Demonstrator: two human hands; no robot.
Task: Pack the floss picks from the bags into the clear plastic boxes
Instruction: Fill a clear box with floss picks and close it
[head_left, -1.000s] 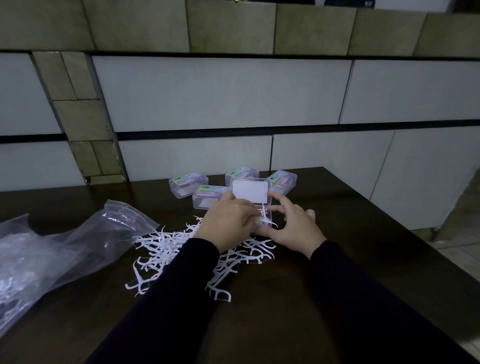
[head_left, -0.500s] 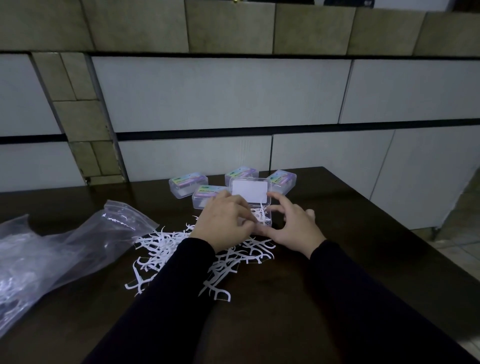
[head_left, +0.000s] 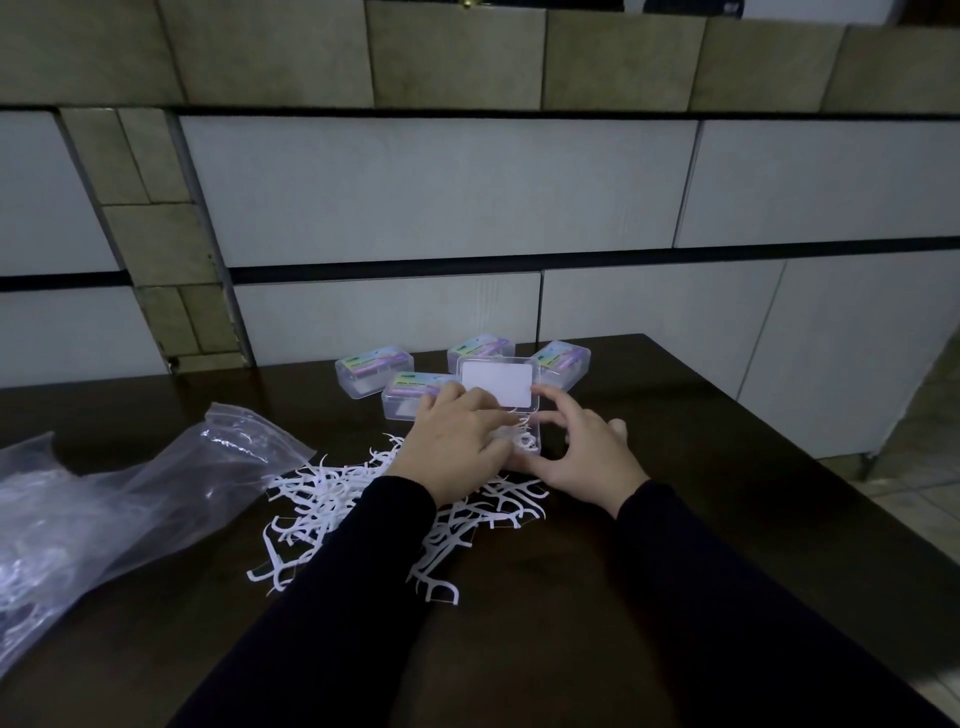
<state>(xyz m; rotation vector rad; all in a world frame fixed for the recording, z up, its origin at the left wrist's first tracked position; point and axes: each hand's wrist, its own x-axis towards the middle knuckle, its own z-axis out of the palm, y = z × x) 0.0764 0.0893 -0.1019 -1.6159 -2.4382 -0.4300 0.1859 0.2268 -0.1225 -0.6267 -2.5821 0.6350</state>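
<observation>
While the right hand (head_left: 587, 452) curls thumb and fingers around the open clear box (head_left: 527, 441), whose lid (head_left: 497, 383) stands raised behind, the left hand (head_left: 457, 447) lies over the box's mouth with fingers bent onto white picks inside; whether it pinches any I cannot tell. Loose floss picks (head_left: 332, 493) spread on the dark table (head_left: 675, 519) under both wrists, a clear bag (head_left: 130, 499) lies to the left, and four closed boxes (head_left: 374, 371) sit behind.
</observation>
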